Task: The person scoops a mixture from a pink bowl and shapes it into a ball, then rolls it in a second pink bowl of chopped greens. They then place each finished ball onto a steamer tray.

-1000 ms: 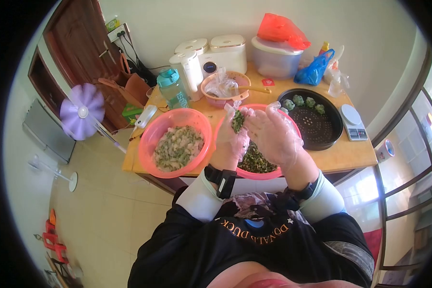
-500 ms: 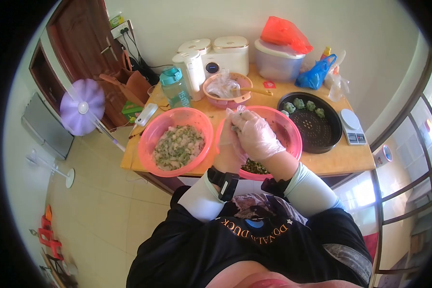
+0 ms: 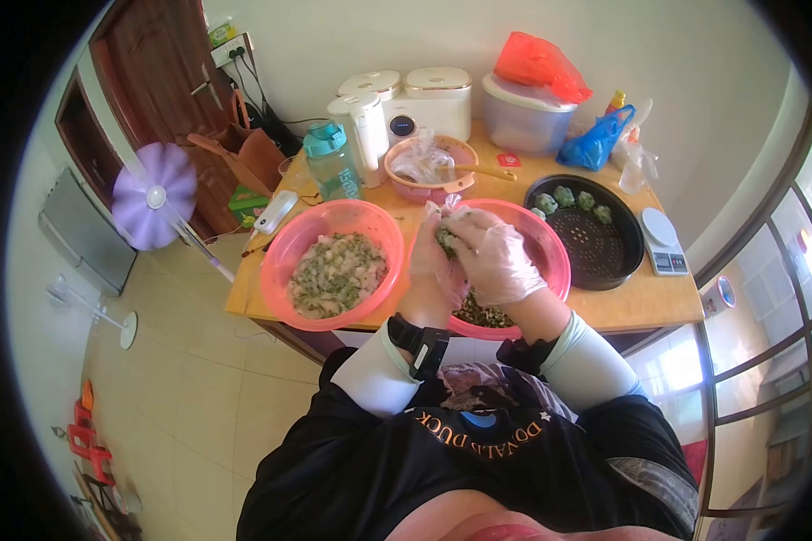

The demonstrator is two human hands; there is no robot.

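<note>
Both hands wear clear plastic gloves and meet above the right pink bowl (image 3: 558, 270). My left hand (image 3: 431, 260) is cupped around a green-and-white dough ball (image 3: 445, 240). My right hand (image 3: 496, 261) curls over the same ball from the right, its fingers pressed against it. Part of the ball is hidden by the fingers. Dark chopped filling (image 3: 484, 315) lies in the bowl below. To the left, a second pink bowl (image 3: 275, 293) holds a pale, green-flecked mixture (image 3: 338, 275). Several similar balls (image 3: 564, 197) sit along the back of a black perforated round pan (image 3: 595, 248).
A kitchen scale (image 3: 663, 239) stands right of the pan. Behind the bowls are a teal-lidded bottle (image 3: 331, 167), a pink basin (image 3: 406, 187) with a plastic bag and handled utensil, a white appliance (image 3: 438, 104), a lidded tub (image 3: 523, 117) and a blue bag (image 3: 595, 140).
My right hand has lowered a little and its fingers have shifted off the top, so more of the green-and-white ball shows. The view has shifted slightly.
</note>
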